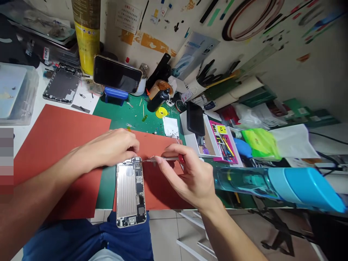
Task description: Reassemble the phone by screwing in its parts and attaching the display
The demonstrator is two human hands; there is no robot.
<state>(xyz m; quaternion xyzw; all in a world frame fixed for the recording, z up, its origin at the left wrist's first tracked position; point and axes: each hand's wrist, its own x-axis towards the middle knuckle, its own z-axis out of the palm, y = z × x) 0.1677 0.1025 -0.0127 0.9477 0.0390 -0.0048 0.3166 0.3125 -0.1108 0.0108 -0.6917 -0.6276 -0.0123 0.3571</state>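
Note:
An opened phone lies with its inner parts showing, a ribbed silver area on the left and circuit parts along the right. Its lower end sticks out past the table's front edge. My left hand has its fingers curled down on the phone's top end, holding it. Between thumb and fingers of my right hand is a slim silver screwdriver with a red part. The tool's thin tip points left, close to the phone's upper right corner; whether it touches cannot be made out.
Red sheets cover parts of the green mat. A dark-screened phone leans on a blue stand. A white box, a blue water bottle, a yellow spray can and another phone shell stand or lie around.

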